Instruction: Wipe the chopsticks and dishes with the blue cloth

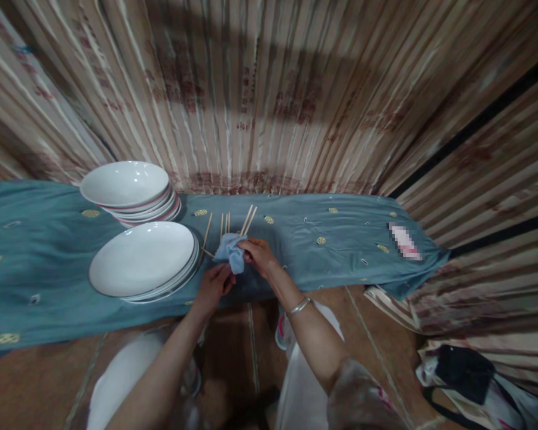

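A light blue cloth [232,249] is bunched up over the near part of the table, between my two hands. My right hand [259,257], with a silver bracelet on its wrist, pinches the cloth's right side. From the left, my left hand [214,285] has its fingers closed at the cloth's lower edge. Two chopsticks [249,220] stick out beyond the cloth, side by side; their near ends are hidden. More chopsticks [225,223] lie on the tablecloth just past it, and one chopstick [208,230] slants beside the plates.
A stack of white plates [143,260] stands left of my hands, with a stack of white bowls [128,185] behind it. A green patterned tablecloth [296,239] covers the long table. Pleated curtains [269,107] hang behind. A blurred-out item [406,242] lies at the right end.
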`<state>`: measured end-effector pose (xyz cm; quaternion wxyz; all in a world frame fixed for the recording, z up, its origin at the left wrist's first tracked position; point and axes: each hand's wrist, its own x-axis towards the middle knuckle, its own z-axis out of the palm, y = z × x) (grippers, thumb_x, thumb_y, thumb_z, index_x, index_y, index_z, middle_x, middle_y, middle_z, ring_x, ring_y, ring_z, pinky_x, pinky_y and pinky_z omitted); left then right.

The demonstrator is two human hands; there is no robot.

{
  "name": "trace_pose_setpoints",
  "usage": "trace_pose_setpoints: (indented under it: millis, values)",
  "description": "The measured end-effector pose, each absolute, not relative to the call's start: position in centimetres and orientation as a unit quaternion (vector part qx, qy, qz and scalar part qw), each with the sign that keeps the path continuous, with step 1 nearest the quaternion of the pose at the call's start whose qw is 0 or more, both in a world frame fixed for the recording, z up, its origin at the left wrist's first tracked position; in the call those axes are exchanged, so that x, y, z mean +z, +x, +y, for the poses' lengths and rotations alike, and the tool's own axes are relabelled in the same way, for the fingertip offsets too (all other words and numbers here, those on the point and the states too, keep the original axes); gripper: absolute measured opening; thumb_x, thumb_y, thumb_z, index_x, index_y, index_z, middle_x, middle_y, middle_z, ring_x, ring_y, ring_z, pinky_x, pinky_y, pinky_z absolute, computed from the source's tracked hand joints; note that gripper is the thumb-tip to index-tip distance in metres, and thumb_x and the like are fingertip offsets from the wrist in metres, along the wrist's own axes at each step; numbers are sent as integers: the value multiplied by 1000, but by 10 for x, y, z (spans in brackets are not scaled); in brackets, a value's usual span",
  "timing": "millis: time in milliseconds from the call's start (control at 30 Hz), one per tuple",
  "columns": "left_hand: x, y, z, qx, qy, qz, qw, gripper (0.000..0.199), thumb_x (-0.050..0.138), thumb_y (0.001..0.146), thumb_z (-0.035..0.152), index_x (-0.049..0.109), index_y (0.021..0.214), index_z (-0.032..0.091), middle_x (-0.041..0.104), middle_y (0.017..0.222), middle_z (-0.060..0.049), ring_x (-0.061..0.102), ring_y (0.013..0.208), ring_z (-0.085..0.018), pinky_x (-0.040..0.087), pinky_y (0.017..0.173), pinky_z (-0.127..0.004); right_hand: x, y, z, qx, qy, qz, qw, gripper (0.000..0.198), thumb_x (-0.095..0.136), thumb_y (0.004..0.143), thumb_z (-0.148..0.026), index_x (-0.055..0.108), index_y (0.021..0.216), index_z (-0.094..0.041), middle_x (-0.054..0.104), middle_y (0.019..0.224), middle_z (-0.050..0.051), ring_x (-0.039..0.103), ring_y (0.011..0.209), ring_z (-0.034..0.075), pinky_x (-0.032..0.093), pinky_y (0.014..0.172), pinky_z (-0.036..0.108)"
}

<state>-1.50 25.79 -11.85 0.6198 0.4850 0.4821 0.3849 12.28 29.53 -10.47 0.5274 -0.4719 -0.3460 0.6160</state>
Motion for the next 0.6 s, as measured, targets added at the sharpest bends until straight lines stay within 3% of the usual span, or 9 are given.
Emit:
trace_pose_setpoints:
  millis: [600]
  values:
    - [-117, -15, 259, 391, 489, 485, 610, 33, 52, 74, 45, 49, 55, 19, 36, 41, 6, 27, 40, -8, 17, 44, -23, -111, 113, 291, 622, -492, -351, 498, 18, 68, 55, -33, 61, 56, -17, 44, 39, -9, 33, 39, 4, 20, 41, 20]
